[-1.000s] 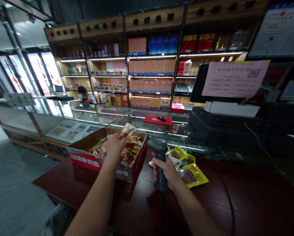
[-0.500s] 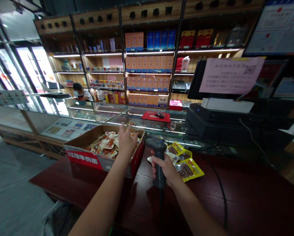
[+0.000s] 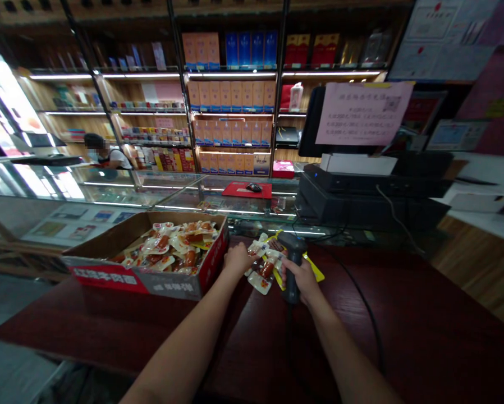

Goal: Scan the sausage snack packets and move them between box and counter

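Note:
My right hand is wrapped round the handle of a dark handheld barcode scanner, its head pointing forward over the packets. Just right of the cardboard box, my left hand is closed with its fingertips at the edge of a small clear-and-white snack packet; the fingertips are partly hidden. Several such packets with brown food inside lie together between my hands. Yellow snack bags lie under and behind the scanner, mostly covered. More small snack packets fill the right part of the open box.
The box and bags rest on a dark red wooden table. A black cable curves across its right side. Behind are a glass counter, a mouse on a red mat and a monitor. A person sits far left.
My left hand has moved out from over the box to the packets on its right and closed. More small packets now lie there. The scanner has shifted slightly over the bags. The view has turned right.

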### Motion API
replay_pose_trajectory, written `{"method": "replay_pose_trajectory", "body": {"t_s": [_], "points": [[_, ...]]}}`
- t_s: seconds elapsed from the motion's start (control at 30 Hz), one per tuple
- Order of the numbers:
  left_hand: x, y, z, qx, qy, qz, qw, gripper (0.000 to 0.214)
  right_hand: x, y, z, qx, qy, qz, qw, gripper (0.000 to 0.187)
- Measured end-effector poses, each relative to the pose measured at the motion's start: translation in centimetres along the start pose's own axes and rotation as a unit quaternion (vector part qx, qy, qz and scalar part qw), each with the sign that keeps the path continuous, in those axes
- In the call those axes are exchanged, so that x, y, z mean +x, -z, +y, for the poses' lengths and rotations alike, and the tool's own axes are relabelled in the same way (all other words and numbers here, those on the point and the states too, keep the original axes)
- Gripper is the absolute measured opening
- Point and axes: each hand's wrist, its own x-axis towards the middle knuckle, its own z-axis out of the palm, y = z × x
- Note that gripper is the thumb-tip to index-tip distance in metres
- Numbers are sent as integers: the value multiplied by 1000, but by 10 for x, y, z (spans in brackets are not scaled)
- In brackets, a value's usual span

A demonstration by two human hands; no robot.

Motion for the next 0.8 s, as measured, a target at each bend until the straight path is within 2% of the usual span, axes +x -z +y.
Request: {"method": "replay_pose_trajectory", "body": {"t_s": [0.13, 0.27, 0.5, 0.8], "points": [[4, -16, -9, 12, -11, -1, 1000, 52, -1, 3, 6, -12, -12, -6, 1000, 36], [11, -22, -20, -61, -38, 25, 997, 36, -3, 1, 9, -31, -9, -31, 999, 36], [9, -17, -19, -193, -42, 93, 976, 30, -5, 0, 12, -38, -29, -39, 998, 41], [-1, -13, -13, -214, -46, 121, 968, 28, -6, -1, 10, -39, -24, -46, 998, 36]]}}
